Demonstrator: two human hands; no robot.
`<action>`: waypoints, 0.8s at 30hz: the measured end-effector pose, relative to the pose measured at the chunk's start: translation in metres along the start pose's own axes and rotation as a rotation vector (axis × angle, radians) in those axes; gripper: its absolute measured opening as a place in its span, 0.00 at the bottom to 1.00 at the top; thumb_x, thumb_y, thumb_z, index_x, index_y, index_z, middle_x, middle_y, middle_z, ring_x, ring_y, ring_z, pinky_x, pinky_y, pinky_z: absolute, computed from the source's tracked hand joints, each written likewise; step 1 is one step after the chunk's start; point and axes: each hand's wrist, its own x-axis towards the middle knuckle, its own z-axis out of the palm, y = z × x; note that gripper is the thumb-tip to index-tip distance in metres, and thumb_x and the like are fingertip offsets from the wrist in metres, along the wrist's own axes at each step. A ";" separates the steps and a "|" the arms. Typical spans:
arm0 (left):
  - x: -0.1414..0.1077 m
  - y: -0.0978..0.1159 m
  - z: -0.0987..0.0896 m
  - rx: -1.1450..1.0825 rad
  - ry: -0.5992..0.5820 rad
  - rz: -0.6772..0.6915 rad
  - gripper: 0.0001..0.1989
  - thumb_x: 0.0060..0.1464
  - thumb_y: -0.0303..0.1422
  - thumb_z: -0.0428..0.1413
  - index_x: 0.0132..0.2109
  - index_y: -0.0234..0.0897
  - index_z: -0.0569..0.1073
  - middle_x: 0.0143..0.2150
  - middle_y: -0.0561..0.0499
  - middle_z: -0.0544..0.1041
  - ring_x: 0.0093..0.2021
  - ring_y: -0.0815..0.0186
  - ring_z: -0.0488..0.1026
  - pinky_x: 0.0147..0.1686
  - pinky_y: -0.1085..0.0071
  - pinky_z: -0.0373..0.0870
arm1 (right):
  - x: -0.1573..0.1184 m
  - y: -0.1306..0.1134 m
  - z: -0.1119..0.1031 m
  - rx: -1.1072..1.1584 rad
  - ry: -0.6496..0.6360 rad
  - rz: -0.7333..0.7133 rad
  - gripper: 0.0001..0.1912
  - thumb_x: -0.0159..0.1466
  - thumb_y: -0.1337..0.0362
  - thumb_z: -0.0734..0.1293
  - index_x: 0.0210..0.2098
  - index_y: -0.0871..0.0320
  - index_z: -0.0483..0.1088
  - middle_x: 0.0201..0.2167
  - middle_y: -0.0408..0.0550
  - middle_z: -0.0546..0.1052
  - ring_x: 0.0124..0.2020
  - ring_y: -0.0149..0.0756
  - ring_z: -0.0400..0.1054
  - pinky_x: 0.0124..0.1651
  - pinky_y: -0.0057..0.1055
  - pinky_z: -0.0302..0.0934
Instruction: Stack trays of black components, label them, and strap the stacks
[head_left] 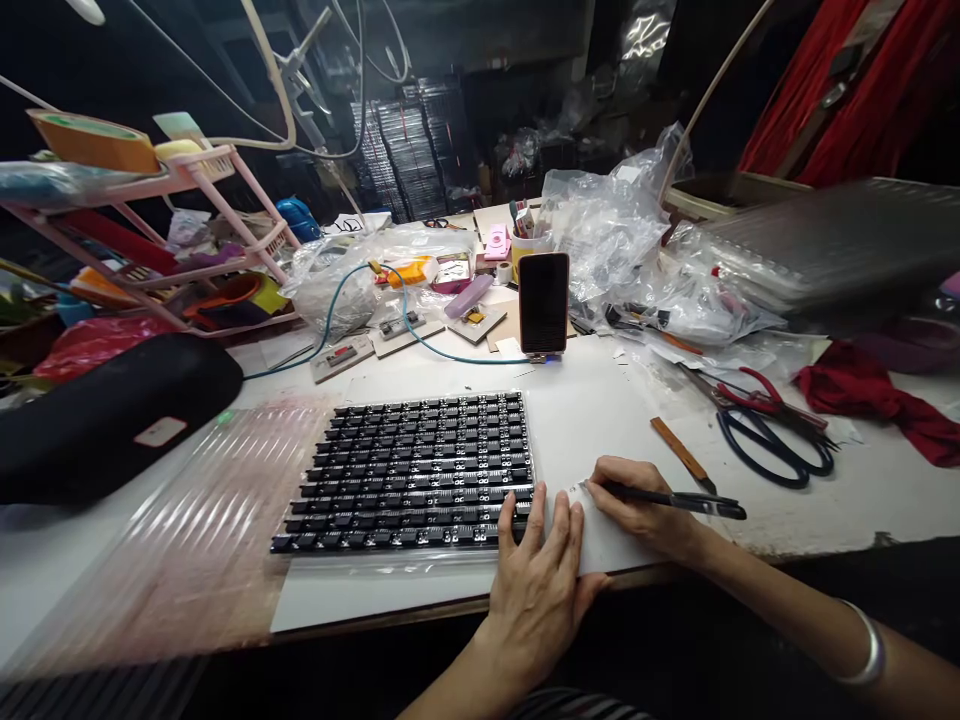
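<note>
Black chip rows (412, 470) lie in a clear tray on the white surface (585, 420). Left hand (536, 580) rests flat, grip apart, at the tray's right edge; right hand (637, 505) pinches black tweezers (675, 498) just beside. Steadying the tray helps keep the rows aligned.

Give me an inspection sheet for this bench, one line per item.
Surface: white table, front edge worn.
Job's things: tray of black chips on a white sheet; clear tray to its left, blurred.
Clutter: scissors, red cloth, phone upright, plastic bags, black case, pink rack.
Grippers: left hand flat at the chip tray's corner; right hand holds a black tool.
Cables: blue cable runs toward the phone.
Surroundings: dark, red curtain at right.
</note>
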 end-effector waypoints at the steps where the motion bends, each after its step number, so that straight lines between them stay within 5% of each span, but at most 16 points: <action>1: 0.000 0.000 0.000 0.001 0.000 0.000 0.27 0.59 0.44 0.47 0.61 0.34 0.62 0.62 0.46 0.65 0.65 0.50 0.52 0.62 0.48 0.42 | 0.000 0.000 0.000 -0.016 0.005 -0.011 0.13 0.62 0.66 0.59 0.21 0.56 0.55 0.18 0.39 0.60 0.21 0.27 0.53 0.25 0.27 0.49; 24: -0.002 -0.001 0.000 -0.009 -0.021 0.005 0.27 0.60 0.44 0.46 0.62 0.33 0.61 0.63 0.45 0.64 0.65 0.48 0.51 0.62 0.46 0.40 | -0.002 -0.003 -0.001 -0.056 0.028 -0.054 0.14 0.62 0.67 0.58 0.21 0.56 0.53 0.18 0.38 0.57 0.20 0.26 0.51 0.25 0.27 0.49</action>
